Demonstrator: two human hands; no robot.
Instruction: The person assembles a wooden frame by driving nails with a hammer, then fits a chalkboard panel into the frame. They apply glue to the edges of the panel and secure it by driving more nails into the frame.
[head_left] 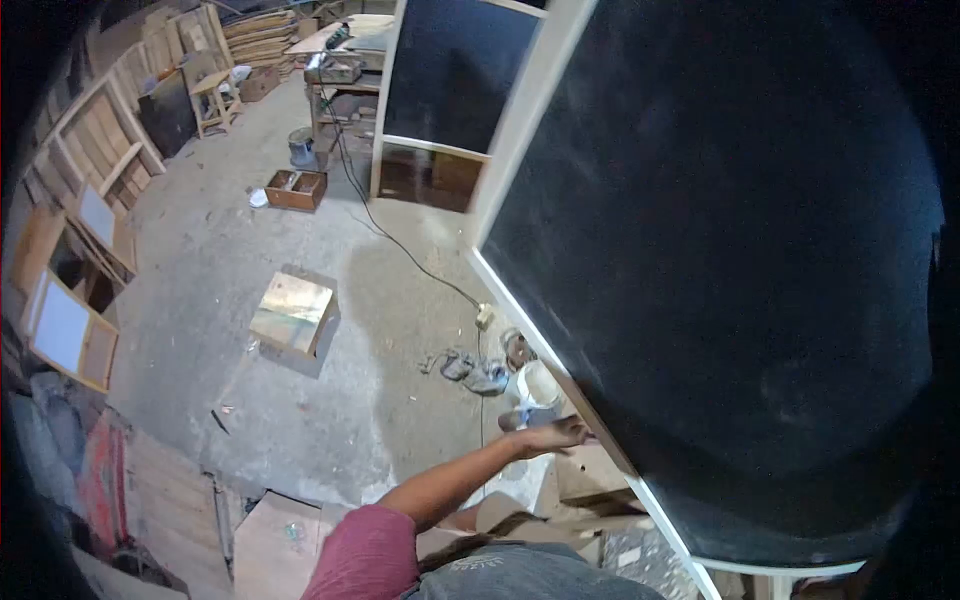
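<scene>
A large black board with a pale frame fills the right side, tilted across the view. My left hand is at the frame's lower left edge, its fingers curled by the rim. A small pinkish bit shows at the fingertips, but I cannot make out what it is. Along the edge near the hand, a stretch looks brown between whiter parts. Just beyond the hand stands a white bucket. My right hand is out of view.
A second framed black board stands behind. A cable runs over the floor to a socket block. Crumpled rags, a square metallic-looking panel, a wooden box and a tin lie about the floor.
</scene>
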